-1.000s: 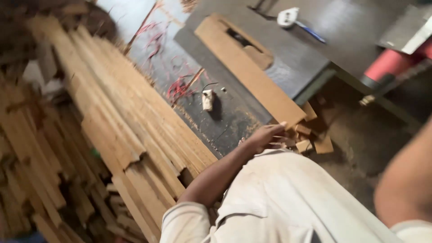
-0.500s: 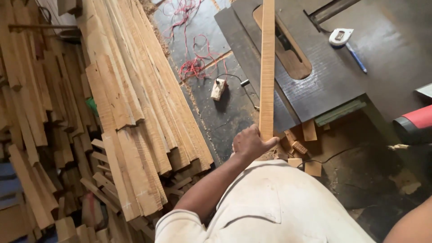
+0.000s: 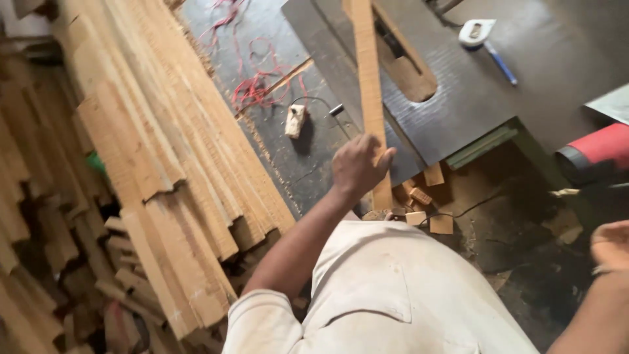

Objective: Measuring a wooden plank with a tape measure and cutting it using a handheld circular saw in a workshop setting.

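My left hand [image 3: 359, 165] grips the near end of a long narrow wooden plank [image 3: 368, 78], which rises away from me over the edge of the dark table saw top [image 3: 472, 98]. The plank's lower end reaches down past my hand toward small offcut blocks [image 3: 429, 196] on the floor. My right hand [image 3: 610, 246] shows at the right edge, blurred, fingers loosely apart and holding nothing. My light shirt fills the bottom middle of the view.
A big stack of long planks [image 3: 164, 151] lies on the left, with more boards piled behind it. Red wire [image 3: 255, 92] and a small switch box [image 3: 295, 120] lie on the dark floor. A tape measure [image 3: 474, 31] and pencil rest on the saw table. A red cylinder [image 3: 593, 152] sits at right.
My left hand went from reaching down near the offcuts to gripping the plank and lifting it upright. The view shifted left and closer, and my right hand came into view.
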